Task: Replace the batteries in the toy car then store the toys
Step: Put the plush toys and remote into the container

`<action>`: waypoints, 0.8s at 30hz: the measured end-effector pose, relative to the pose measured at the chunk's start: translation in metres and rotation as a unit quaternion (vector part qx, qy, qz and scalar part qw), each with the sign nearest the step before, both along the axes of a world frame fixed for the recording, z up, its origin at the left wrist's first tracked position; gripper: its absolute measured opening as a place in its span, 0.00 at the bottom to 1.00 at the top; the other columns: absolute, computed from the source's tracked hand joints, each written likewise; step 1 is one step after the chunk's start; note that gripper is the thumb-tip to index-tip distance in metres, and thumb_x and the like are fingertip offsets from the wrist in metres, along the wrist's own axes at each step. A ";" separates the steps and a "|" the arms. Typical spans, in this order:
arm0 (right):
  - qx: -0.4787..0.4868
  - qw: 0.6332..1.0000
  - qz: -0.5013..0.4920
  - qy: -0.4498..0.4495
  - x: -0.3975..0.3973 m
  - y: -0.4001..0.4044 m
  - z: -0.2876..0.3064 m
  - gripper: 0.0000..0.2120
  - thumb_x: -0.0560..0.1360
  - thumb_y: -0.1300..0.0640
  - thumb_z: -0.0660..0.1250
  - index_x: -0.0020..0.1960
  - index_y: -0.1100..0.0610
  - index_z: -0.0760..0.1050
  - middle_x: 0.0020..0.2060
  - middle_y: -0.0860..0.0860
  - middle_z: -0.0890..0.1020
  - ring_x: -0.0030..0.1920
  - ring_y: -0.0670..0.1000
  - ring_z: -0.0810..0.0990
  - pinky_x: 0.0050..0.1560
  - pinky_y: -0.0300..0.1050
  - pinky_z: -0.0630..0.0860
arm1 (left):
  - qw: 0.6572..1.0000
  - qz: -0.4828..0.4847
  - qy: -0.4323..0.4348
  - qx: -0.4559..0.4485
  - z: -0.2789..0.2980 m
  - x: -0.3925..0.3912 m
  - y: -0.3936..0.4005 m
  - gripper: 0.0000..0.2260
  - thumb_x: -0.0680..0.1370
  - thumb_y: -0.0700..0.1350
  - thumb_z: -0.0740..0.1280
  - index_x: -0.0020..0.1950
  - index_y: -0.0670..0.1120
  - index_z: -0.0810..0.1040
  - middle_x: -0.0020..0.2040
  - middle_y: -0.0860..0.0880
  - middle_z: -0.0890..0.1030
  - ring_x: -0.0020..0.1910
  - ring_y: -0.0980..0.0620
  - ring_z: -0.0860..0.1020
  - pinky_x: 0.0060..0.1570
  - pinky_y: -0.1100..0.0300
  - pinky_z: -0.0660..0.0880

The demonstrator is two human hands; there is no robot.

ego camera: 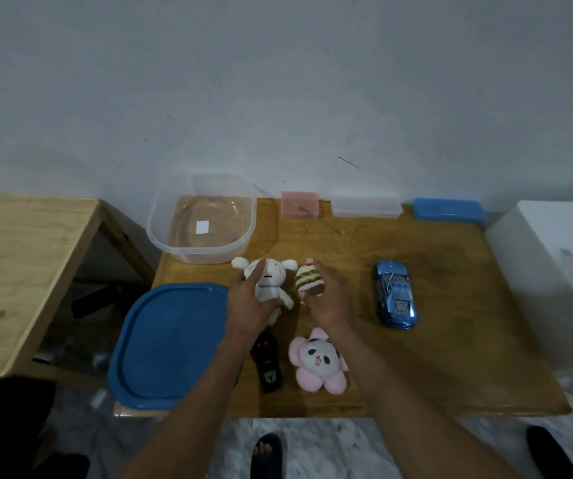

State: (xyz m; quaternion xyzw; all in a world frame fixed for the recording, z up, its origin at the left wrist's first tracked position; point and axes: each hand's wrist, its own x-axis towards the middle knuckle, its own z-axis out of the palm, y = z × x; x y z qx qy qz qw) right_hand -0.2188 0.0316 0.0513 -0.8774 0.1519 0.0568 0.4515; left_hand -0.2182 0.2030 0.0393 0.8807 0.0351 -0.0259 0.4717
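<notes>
Step in hand: storing, by my judgement; both hands have plush toys, the car is untouched.
Left grip: left hand (pixel 249 302) closed around the white bunny plush (pixel 271 283).
Right grip: right hand (pixel 330 299) pinching the striped cake plush (pixel 309 280).
Toy car (pixel 395 293): on the counter (pixel 451 357), at 3 o'clock of the right hand, well apart.
Clear tub (pixel 202 219): open, at 11 o'clock of the hands; blue lid (pixel 167 344) beside it at 7 o'clock.
Remaining: panda plush (pixel 318 359) and black remote (pixel 268 361) lie at 6 o'clock.
Next move: carry both plushes over the tub rim and release.
</notes>
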 end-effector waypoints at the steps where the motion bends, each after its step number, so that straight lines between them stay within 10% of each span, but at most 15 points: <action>1: 0.015 1.000 -0.004 -0.016 0.001 -0.001 0.003 0.33 0.74 0.60 0.73 0.74 0.42 0.68 0.62 0.47 0.80 0.61 0.49 0.79 0.60 0.46 0.76 | 1.000 0.002 -0.011 -0.019 0.005 0.001 -0.002 0.39 0.69 0.44 0.80 0.77 0.55 0.67 0.69 0.40 0.72 0.68 0.41 0.71 0.64 0.47 0.74; 14: 0.122 0.976 0.054 -0.171 0.064 0.038 0.114 0.27 0.77 0.57 0.72 0.71 0.39 0.69 0.59 0.41 0.76 0.55 0.42 0.77 0.43 0.26 0.75 | 0.985 0.019 -0.167 -0.035 0.107 0.067 0.048 0.40 0.69 0.49 0.81 0.78 0.51 0.69 0.65 0.45 0.77 0.63 0.49 0.74 0.58 0.54 0.73; 24: 0.112 0.978 0.054 -0.167 0.148 0.135 0.085 0.28 0.76 0.60 0.72 0.73 0.47 0.69 0.57 0.43 0.76 0.56 0.45 0.77 0.45 0.23 0.72 | 0.993 0.057 -0.101 -0.021 0.077 0.147 0.145 0.38 0.70 0.48 0.80 0.78 0.55 0.68 0.72 0.46 0.74 0.68 0.48 0.72 0.61 0.59 0.70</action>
